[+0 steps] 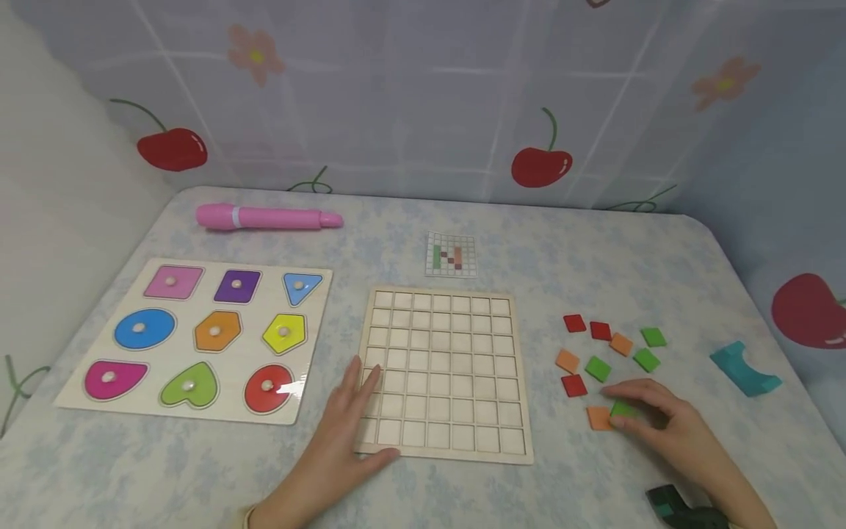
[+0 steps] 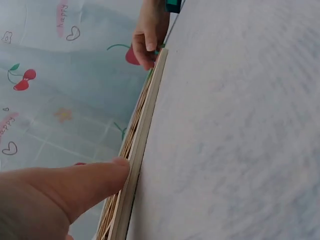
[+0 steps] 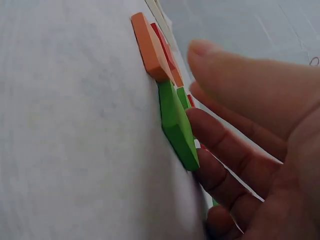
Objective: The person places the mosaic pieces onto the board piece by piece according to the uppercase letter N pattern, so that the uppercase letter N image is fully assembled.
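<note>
A wooden grid board [image 1: 522,367] lies flat at the middle of the table. My left hand [image 1: 346,419] rests on its left side with fingers spread, the thumb at the near edge; in the left wrist view the thumb [image 2: 95,182] touches the board's rim [image 2: 150,110]. At the right, my right hand [image 1: 667,422] is over a green square tile [image 1: 623,409] beside an orange tile [image 1: 599,418]. In the right wrist view its fingertips are right at the green tile [image 3: 177,125], while the thumb [image 3: 235,75] stands apart above it.
Several red, orange and green tiles [image 1: 598,369] lie scattered right of the board. A small pattern card [image 1: 451,255] is behind it. Leftward are a shape puzzle [image 1: 251,400] with knobbed pieces and a pink marker-like stick [image 1: 277,218]. A teal curved piece [image 1: 743,369] lies far right.
</note>
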Demonstrator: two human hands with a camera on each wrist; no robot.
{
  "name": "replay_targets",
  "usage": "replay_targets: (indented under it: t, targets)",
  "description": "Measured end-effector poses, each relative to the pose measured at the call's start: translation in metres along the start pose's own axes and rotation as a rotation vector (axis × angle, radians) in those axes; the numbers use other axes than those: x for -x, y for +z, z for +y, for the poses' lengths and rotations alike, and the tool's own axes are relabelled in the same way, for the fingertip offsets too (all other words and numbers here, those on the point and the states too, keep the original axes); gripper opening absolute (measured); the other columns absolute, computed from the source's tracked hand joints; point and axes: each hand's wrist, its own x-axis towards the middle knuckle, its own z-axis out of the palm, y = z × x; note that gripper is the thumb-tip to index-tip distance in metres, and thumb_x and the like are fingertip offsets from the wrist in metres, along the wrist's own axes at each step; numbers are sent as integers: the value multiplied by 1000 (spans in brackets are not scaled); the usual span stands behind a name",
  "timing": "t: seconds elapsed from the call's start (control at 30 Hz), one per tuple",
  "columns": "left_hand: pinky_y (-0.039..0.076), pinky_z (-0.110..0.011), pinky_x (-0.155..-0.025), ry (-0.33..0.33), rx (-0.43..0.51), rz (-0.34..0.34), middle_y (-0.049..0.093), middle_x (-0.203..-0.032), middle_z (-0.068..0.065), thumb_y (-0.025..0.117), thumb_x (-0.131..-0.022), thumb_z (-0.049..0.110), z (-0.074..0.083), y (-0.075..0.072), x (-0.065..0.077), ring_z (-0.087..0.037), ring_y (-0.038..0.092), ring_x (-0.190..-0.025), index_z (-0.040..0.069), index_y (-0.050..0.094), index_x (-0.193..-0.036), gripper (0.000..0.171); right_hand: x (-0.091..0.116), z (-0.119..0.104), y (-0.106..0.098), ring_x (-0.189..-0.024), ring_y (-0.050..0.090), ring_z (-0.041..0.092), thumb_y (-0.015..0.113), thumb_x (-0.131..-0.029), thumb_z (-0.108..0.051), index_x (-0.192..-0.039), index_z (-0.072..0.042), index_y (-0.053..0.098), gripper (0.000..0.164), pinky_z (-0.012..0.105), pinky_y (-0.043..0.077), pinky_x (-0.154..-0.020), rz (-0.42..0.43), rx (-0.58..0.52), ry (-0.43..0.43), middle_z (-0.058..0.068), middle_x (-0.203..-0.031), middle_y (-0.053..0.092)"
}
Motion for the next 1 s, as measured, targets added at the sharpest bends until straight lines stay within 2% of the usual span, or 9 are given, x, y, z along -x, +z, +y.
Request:
replay_targets:
  t: [0.17, 0.43, 0.63, 0.73, 1.0]
  targets:
    - [11, -46, -104, 15, -45, -23, 1, -149, -6, 81, -58, 35, 1, 0, 1, -21, 5, -135, 20, 17, -143, 107, 2, -2, 3, -92, 42, -3, 75, -68, -19, -108, -24, 62, 43, 3, 29, -80, -37, -9, -59, -9, -100, 51]
    - [12, -47, -104, -7, -80, -33, -2, -149, -6, 81, -59, 36, 2, -1, 0, -22, 2, -135, 18, 15, -143, 109, 0, -3, 6, -85, 41, 0, 77, -66, -14, -99, -23, 67, 36, 8, 36, -70, -29, 11, -76, -8, -93, 48]
    - [12, -48, -104, -4, -94, -24, -1, -149, -8, 80, -59, 37, 2, -1, 2, -23, 1, -135, 16, 17, -143, 108, -1, -4, 7, -87, 43, 0, 78, -62, -8, -91, -21, 62, 36, 5, 32, -77, -10, -18, -145, -8, -92, 51]
    - [11, -47, -104, -8, -93, -25, -1, -149, -8, 80, -59, 37, 1, 0, 2, -23, 1, -135, 15, 18, -143, 106, -1, -4, 7, -86, 43, 0, 78, -62, -7, -90, -21, 59, 37, 5, 33, -77, -11, -31, -136, -8, -91, 52]
    - [5, -51, -103, -39, -151, -34, 1, -148, -13, 77, -60, 44, 1, 1, 2, -32, -5, -134, 13, 20, -142, 104, 0, -5, 8, -82, 46, -1, 76, -66, -11, -88, -19, 59, 29, 5, 37, -72, 9, 9, -19, -8, -85, 56]
